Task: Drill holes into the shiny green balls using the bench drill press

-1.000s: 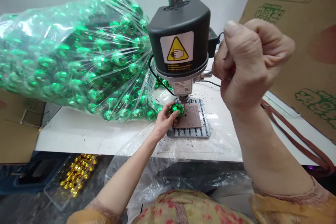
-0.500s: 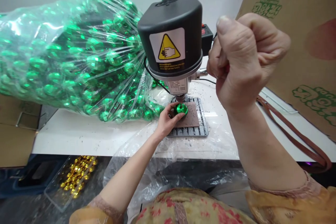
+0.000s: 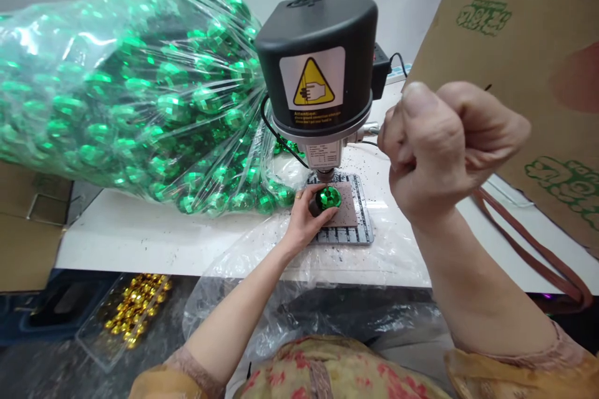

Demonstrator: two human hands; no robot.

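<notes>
My left hand holds a shiny green faceted ball between thumb and fingers. The ball rests on a brown board on the slotted metal base, right under the chuck of a small drill press. Something dark shows between the ball and my palm. My right hand is a fist beside the press's silver hub, wrapped round the feed handle, which is almost wholly hidden by the fingers. Whether the bit touches the ball is too small to tell.
A big clear bag of green faceted balls lies at the left. Cardboard boxes stand at the right and far left. Below sits a clear tub of gold balls. Dark shavings and plastic film lie on the white table.
My right fist has come down beside the press. My left hand still holds the green ball under the chuck. The whole view has shifted slightly.
</notes>
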